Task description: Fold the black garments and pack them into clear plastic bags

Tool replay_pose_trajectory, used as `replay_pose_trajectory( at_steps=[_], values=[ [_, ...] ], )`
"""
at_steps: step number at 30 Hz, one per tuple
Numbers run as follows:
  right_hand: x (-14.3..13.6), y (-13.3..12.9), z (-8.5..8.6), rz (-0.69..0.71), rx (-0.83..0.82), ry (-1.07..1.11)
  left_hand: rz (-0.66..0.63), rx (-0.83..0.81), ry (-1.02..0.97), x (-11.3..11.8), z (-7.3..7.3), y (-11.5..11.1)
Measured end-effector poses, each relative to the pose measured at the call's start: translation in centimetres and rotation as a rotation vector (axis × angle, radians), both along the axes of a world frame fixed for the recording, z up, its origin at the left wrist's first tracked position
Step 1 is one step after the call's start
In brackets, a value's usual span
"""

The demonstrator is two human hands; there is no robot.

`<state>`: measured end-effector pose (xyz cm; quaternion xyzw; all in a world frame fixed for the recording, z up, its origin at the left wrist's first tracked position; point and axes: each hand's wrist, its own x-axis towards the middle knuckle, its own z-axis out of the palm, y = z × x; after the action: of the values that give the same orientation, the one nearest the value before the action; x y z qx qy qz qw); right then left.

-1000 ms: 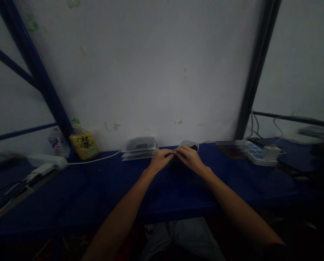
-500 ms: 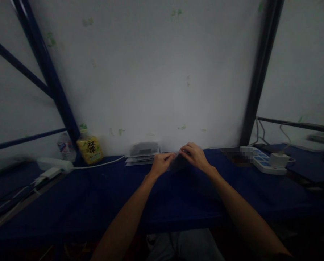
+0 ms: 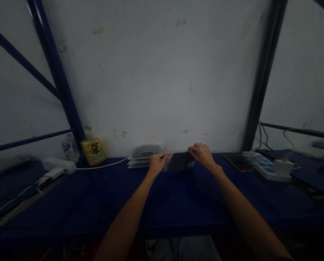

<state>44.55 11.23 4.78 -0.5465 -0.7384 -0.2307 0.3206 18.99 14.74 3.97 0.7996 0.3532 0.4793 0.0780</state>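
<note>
A clear plastic bag [image 3: 179,162] with a dark flat piece inside hangs upright between my hands over the blue table [image 3: 175,206]. My left hand [image 3: 157,163] pinches its top left corner. At the top right corner, my right hand [image 3: 202,155] pinches the edge between thumb and fingers. Just left of my left hand, near the wall, lies a stack of similar flat bags [image 3: 144,153], partly hidden by that hand.
Yellow package [image 3: 93,150] and plastic bottle [image 3: 70,148] stand at the back left. White power strip [image 3: 270,168] with a plugged charger and a dark phone [image 3: 239,161] lie at right. Cables and adapters [image 3: 54,173] lie at left. Blue post [image 3: 58,79] rises left.
My hands have moved apart, and the bag between them is now spread flat, showing its dark content. The view has shifted slightly.
</note>
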Motion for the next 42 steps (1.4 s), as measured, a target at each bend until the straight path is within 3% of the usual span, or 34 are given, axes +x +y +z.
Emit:
replay_pose_trajectory(
  at_steps=[6,13,17,23,27,29,32,34,36,39,42],
  values=[
    [0.2,-0.5,0.4,-0.072,0.026,-0.077,-0.009,-0.02,-0.019,-0.4,-0.2,0.6],
    [0.6,-0.7,0.6,-0.036,-0.002,-0.166,-0.028,-0.048,-0.003,-0.8,-0.4,1.2],
    [1.2,-0.8,0.3,-0.047,0.078,-0.086,-0.009,-0.045,0.029,-0.8,-0.5,1.2],
    [3.9,0.5,-0.7,-0.055,0.069,0.048,0.021,-0.022,0.002,-1.6,-0.5,1.8],
    [5.3,1.3,-1.8,0.083,0.004,0.173,0.048,-0.032,0.005,-2.2,-0.4,2.2],
    [5.4,1.1,-1.8,0.206,-0.033,0.296,-0.018,-0.09,-0.067,-2.6,-0.2,2.2],
    [5.0,0.5,-1.6,0.393,-0.143,0.517,-0.344,-0.374,-0.157,-3.1,0.5,1.6],
    [3.9,0.0,-1.8,0.454,-0.255,0.565,-0.541,-0.567,-0.077,-2.9,0.9,0.6],
    [2.0,-0.4,-2.7,0.447,-0.348,0.49,-0.612,-0.613,0.122,-2.2,0.9,-0.8],
    [-1.8,-1.0,-5.0,0.39,-0.414,0.227,-0.586,-0.453,0.532,-0.3,-0.2,-2.9],
    [-4.7,-1.8,-7.1,0.285,-0.455,-0.078,-0.462,-0.301,0.817,1.3,-2.1,-4.1]
  ],
)
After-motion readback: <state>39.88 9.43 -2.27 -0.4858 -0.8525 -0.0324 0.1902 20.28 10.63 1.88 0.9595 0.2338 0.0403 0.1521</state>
